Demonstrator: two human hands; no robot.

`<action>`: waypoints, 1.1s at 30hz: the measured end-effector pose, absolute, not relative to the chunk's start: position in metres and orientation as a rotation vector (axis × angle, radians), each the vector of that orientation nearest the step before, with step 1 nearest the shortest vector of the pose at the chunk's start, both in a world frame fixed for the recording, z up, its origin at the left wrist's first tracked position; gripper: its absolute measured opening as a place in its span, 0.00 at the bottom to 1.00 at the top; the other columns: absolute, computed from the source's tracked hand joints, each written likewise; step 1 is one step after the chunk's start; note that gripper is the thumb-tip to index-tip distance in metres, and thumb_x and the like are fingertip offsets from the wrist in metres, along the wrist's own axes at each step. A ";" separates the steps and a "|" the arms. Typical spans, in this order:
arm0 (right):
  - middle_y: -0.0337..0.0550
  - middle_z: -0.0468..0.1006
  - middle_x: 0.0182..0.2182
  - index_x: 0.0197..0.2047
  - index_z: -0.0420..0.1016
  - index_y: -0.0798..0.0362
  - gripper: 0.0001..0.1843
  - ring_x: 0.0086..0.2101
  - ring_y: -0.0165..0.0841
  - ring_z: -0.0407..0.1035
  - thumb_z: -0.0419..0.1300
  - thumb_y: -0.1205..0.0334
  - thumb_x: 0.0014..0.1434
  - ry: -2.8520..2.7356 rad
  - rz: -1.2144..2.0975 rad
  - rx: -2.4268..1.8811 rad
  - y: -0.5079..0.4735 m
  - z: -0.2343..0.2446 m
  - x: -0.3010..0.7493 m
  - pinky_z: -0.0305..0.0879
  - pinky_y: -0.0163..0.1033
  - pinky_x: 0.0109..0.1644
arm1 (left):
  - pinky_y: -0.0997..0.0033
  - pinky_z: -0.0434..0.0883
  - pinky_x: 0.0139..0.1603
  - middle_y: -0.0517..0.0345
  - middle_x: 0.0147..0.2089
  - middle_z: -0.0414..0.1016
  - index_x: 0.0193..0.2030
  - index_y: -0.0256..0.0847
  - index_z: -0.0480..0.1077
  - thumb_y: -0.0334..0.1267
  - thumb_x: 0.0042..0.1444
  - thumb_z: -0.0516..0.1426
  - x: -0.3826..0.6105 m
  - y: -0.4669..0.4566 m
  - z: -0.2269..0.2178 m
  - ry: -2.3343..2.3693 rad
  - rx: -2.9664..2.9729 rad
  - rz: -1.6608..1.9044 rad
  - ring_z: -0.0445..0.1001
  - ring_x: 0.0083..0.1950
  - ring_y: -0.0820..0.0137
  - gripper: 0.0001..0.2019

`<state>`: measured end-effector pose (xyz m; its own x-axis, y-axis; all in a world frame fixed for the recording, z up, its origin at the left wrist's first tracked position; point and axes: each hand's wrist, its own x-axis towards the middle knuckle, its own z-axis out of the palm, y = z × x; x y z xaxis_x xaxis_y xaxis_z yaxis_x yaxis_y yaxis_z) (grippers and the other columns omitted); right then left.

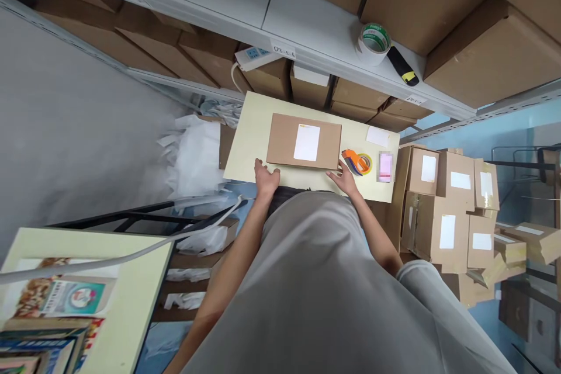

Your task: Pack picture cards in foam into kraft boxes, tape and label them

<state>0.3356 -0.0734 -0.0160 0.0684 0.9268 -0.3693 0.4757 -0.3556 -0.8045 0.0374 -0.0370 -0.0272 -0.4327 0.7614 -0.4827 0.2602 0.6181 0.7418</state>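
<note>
A closed brown cardboard box (284, 140) with a white label (307, 142) lies on the pale yellow table (249, 123) in front of me. Just off its near left corner is my left hand (266, 178), fingers and thumb spread, with nothing in it. My right hand (345, 179) is by the near right corner, thumb and fingers apart; its fingertips are at the box's edge, and I cannot tell whether they press on it. Right of the box sits an orange tape dispenser (352, 160) with a yellow roll. Farther right are a blurred pink-screened thing (385, 167) and a white paper (377, 136).
Shelves of cardboard boxes rise behind the table; a tape roll (374, 44) and a black-and-yellow cutter (402, 66) lie on one shelf (307, 17). Labelled boxes (442, 228) are stacked at right. White packing sheets (197, 152) hang at left, above a second table (140, 280) with books.
</note>
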 end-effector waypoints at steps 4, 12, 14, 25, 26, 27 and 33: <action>0.57 0.80 0.72 0.78 0.72 0.51 0.40 0.67 0.47 0.79 0.70 0.42 0.70 -1.349 1.377 -1.820 -0.075 -0.015 0.329 0.78 0.54 0.71 | 0.46 0.71 0.82 0.34 0.82 0.67 0.85 0.42 0.57 0.26 0.52 0.63 0.040 -0.031 -0.019 1.851 0.790 0.900 0.68 0.84 0.48 0.51; 0.75 0.76 0.70 0.75 0.69 0.67 0.33 0.71 0.59 0.69 0.63 0.56 0.74 -1.631 0.639 -2.476 -0.083 -0.025 0.368 0.65 0.63 0.77 | 0.41 0.73 0.80 0.32 0.87 0.57 0.85 0.46 0.58 0.29 0.55 0.65 0.054 -0.052 -0.023 1.816 0.713 0.839 0.70 0.82 0.42 0.49; 0.78 0.76 0.67 0.74 0.67 0.70 0.33 0.68 0.60 0.70 0.62 0.57 0.75 -1.620 0.599 -2.623 -0.083 -0.036 0.376 0.64 0.63 0.76 | 0.40 0.76 0.78 0.30 0.85 0.62 0.84 0.44 0.59 0.30 0.56 0.65 0.067 -0.070 -0.026 1.767 0.708 0.796 0.73 0.80 0.43 0.47; 0.69 0.82 0.61 0.70 0.68 0.59 0.25 0.62 0.54 0.77 0.54 0.53 0.79 -1.275 0.827 -2.323 -0.088 -0.056 0.384 0.73 0.63 0.70 | 0.47 0.81 0.71 0.38 0.69 0.83 0.66 0.42 0.75 0.41 0.65 0.63 0.100 -0.144 -0.010 1.516 0.878 0.665 0.84 0.67 0.53 0.23; 0.66 0.82 0.61 0.70 0.69 0.58 0.27 0.61 0.52 0.78 0.54 0.47 0.80 -1.202 0.936 -2.202 -0.096 -0.046 0.381 0.75 0.61 0.69 | 0.49 0.82 0.70 0.40 0.67 0.84 0.65 0.42 0.76 0.43 0.67 0.64 0.103 -0.147 -0.002 1.478 0.911 0.671 0.85 0.65 0.55 0.22; 0.63 0.84 0.60 0.69 0.71 0.55 0.29 0.61 0.51 0.79 0.54 0.42 0.80 -1.135 1.053 -2.067 -0.106 -0.034 0.376 0.76 0.59 0.69 | 0.50 0.82 0.69 0.42 0.65 0.85 0.64 0.43 0.77 0.46 0.68 0.64 0.106 -0.149 0.006 1.439 0.945 0.681 0.86 0.63 0.56 0.21; 0.52 0.88 0.58 0.67 0.78 0.46 0.39 0.64 0.50 0.80 0.62 0.24 0.71 -0.973 1.519 -1.510 -0.167 0.037 0.324 0.77 0.59 0.72 | 0.57 0.84 0.61 0.49 0.55 0.85 0.57 0.46 0.81 0.52 0.71 0.66 0.136 -0.183 0.058 1.435 1.180 0.819 0.86 0.54 0.61 0.16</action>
<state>0.3242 -0.1666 0.0365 -0.0020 0.9107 -0.4130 -0.0058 -0.4130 -0.9107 0.1358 -0.1831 0.0580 0.0444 0.9544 -0.2952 0.2316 0.2776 0.9324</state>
